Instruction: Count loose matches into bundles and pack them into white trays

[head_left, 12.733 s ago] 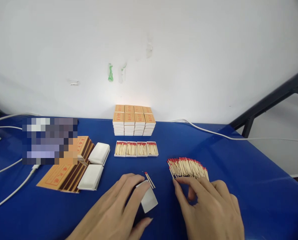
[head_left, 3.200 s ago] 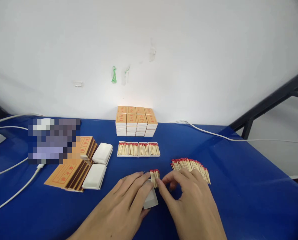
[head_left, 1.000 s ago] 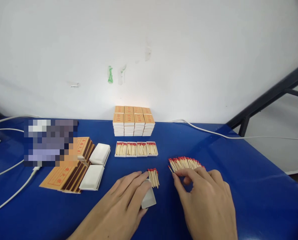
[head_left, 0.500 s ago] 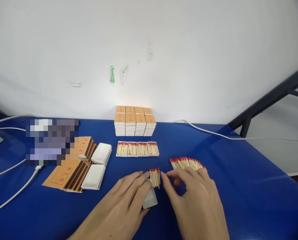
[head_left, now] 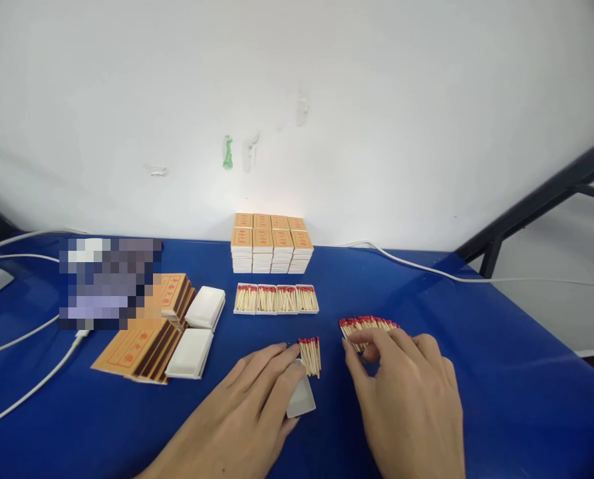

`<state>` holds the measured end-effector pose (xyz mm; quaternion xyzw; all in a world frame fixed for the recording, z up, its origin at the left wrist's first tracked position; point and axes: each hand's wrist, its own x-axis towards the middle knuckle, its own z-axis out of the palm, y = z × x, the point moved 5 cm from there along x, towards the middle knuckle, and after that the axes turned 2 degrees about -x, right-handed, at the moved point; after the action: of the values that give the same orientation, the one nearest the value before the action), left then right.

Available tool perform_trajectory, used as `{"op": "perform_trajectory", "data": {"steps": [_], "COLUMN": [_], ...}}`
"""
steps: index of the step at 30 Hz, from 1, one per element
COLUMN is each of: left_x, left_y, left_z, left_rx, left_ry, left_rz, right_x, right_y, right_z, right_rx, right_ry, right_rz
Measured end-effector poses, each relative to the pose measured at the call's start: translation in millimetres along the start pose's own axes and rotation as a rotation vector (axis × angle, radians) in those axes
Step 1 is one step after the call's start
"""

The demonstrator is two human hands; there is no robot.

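Note:
My left hand (head_left: 249, 409) lies flat on a small white matchbox tray (head_left: 301, 399), fingers stretched along it. A small bunch of red-tipped matches (head_left: 310, 356) sits at the tray's far end, just past my left fingertips. My right hand (head_left: 409, 399) reaches over the near side of a loose pile of matches (head_left: 369, 326), with fingers curled down onto the sticks. Whether a match is pinched between the fingers is hidden.
Four filled trays (head_left: 277, 299) stand in a row behind, then a stack of orange matchboxes (head_left: 271, 242) by the wall. Orange sleeves (head_left: 147, 336) and white trays (head_left: 197, 329) lie at the left. White cables (head_left: 22, 379) cross the blue table (head_left: 501, 392).
My right hand has moved from the small bunch beside the tray back to the loose pile at the right. The left hand stays on the tray.

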<state>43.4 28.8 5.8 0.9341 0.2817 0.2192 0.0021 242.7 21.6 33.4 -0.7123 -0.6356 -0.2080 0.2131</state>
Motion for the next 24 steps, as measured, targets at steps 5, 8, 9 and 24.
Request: {"op": "perform_trajectory", "data": {"steps": [5,8,9,24], "left_x": [-1.0,-0.3,-0.2,-0.8], "left_y": [-0.4,-0.6,-0.5,-0.8], "left_z": [0.8,-0.4,-0.6,2.4], "left_rx": [-0.013,-0.012,-0.012,-0.053], "left_ry": [-0.013,-0.004,-0.004,-0.073], "left_rz": [0.0,-0.002,-0.003,-0.008], "right_x": [1.2,0.1,-0.4,-4.4], "right_y": [1.8,0.2,-0.5,-12.1], "right_z": [2.3,2.6,2.2,0.7], "right_rx": [-0.051,-0.039,-0.032,0.252], "right_ry": [-0.005,-0.005,-0.007,-0.138], "right_rz": [0.007,0.0,-0.002,0.113]}}
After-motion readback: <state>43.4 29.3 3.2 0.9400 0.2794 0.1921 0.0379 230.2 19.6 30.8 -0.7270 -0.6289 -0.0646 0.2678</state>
